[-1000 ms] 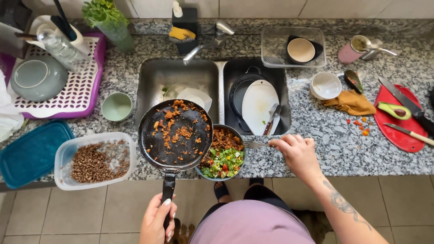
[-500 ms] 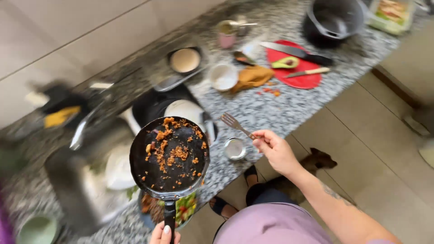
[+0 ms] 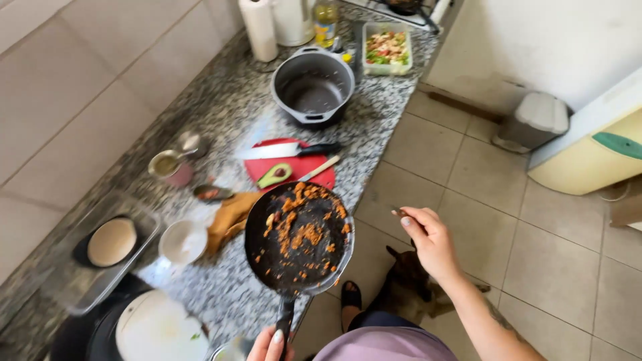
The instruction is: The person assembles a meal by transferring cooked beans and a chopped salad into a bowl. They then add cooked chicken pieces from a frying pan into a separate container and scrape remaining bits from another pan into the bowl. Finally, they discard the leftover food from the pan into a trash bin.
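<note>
Left hand (image 3: 271,344) is at the near edge of the view, closed around the handle of a black frying pan (image 3: 297,237). It holds the pan up over the edge of the speckled stone counter (image 3: 227,113). Orange-brown crumbs of food stick to the inside of the pan. Right hand (image 3: 428,241) is out to the right, over the tiled floor (image 3: 535,227). Its fingers pinch something small and thin; I cannot tell what it is. Just past the pan lies a red cutting board (image 3: 304,167) with a big knife (image 3: 284,150) and half an avocado (image 3: 274,175). Farther away sits a dark pot (image 3: 313,85). A small bin (image 3: 533,120) stands far right.
</note>
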